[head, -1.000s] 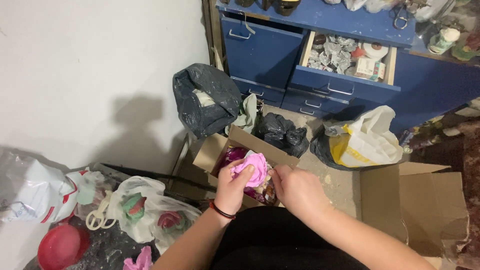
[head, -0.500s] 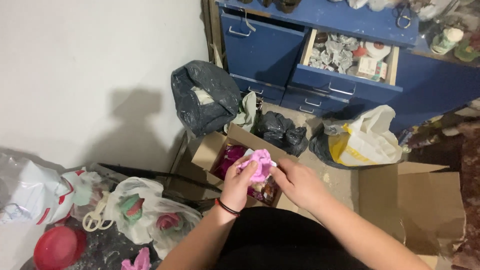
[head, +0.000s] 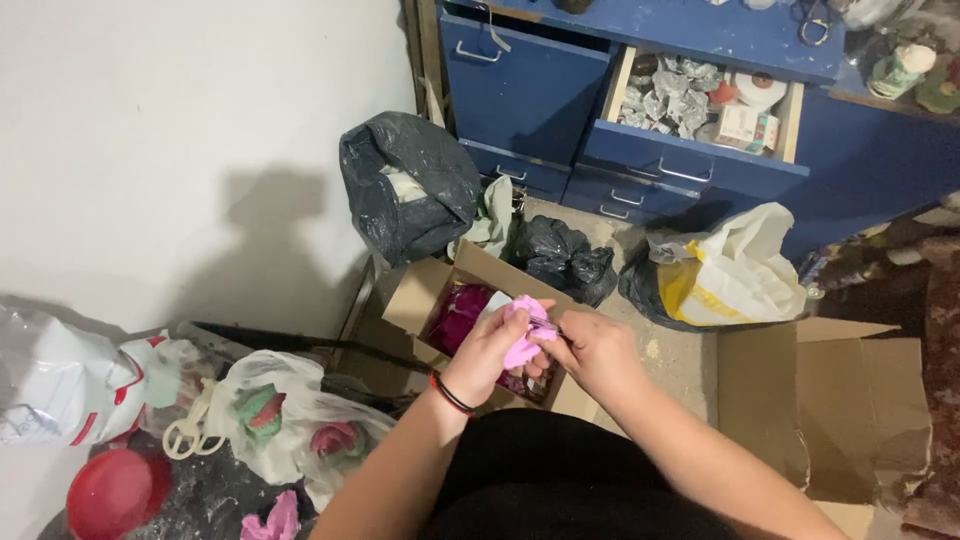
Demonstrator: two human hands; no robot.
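While both hands meet over an open box point(head: 420, 295) on the floor, the left hand point(head: 490, 350) and right hand point(head: 590, 350) each keep a grip clenched on one crumpled pink sheet point(head: 525, 325) held between them, just above the dark pink stuff in the box. Far left of the box stands a black bag point(head: 410, 185); to the right lies a yellow-and-white bag point(head: 735, 275). Farther off, a blue drawer point(head: 690, 160) hangs open. Near left lie scissors point(head: 190, 425).
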